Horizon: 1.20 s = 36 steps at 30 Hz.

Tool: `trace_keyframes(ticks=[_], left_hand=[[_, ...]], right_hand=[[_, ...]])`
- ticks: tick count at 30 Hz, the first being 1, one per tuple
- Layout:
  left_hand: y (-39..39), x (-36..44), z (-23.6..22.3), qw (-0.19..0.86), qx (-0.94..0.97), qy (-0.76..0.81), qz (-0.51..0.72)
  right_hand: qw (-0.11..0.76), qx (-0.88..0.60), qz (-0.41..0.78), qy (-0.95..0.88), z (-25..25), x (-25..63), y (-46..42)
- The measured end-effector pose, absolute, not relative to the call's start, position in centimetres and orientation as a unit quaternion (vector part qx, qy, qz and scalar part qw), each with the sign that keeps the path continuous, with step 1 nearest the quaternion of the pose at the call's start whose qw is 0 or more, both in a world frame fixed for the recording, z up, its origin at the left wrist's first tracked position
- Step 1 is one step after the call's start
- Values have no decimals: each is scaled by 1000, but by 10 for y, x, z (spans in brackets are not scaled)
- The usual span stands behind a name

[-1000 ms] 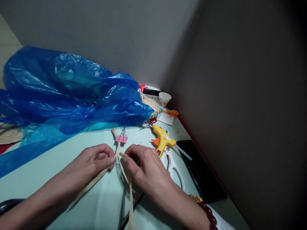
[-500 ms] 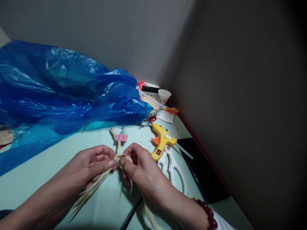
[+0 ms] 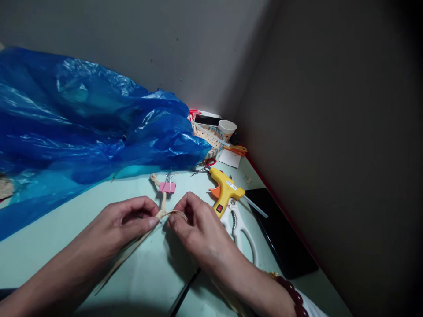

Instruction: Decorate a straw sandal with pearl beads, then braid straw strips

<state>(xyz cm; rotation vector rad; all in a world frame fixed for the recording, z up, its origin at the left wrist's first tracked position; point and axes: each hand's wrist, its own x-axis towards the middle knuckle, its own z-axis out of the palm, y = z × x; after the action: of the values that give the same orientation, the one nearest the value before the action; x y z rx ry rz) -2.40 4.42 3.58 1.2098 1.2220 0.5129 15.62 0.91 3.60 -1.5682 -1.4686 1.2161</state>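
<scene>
My left hand [image 3: 127, 222] and my right hand [image 3: 194, 226] are both closed in a pinch on thin tan straw strips [image 3: 163, 214] over a pale green table [image 3: 66, 220]. The strips meet between my fingertips, and one loops over toward my right thumb. From there a braided length [image 3: 161, 199] runs away from me to a pink binder clip [image 3: 167, 187] that lies on the table. Loose strip ends trail back under my left forearm.
A large blue plastic bag [image 3: 82, 123] fills the left and back. To the right lie a yellow glue gun [image 3: 225, 190], white-handled shears [image 3: 239, 229], small red-handled scissors [image 3: 205, 165], a dark tablet [image 3: 280, 235], a paper cup [image 3: 227, 128] and orange scissors [image 3: 236, 149]. Grey walls close off the back and right.
The strip under my right hand has been folded over into a loop at the meeting point. Its long tail, which hung toward me, is drawn under my right wrist.
</scene>
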Motion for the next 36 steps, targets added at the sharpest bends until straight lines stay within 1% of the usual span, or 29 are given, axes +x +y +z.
trace_keyframes(ticks=[3,6,9,13,18,26,32,36], left_hand=[[42,-22,33,665,509,493,236],[39,-19,30,736,417,471,248],[36,-15,29,759,356,482,256],[35,-13,30,747,353,501,258],[35,-12,29,732,377,506,258],[34,-12,29,692,400,531,282],[36,-17,27,619,485,556,270],[38,-19,27,599,513,554,266]], right_hand=[[323,-611,439,-575,38,156,9],[322,-605,408,-604,37,155,8],[320,-580,372,-651,34,154,4],[313,-565,338,-684,34,156,2],[334,-562,391,-648,44,157,4],[292,-591,421,-623,49,156,4],[332,-544,492,-594,50,158,7],[349,-512,528,-580,51,160,7]])
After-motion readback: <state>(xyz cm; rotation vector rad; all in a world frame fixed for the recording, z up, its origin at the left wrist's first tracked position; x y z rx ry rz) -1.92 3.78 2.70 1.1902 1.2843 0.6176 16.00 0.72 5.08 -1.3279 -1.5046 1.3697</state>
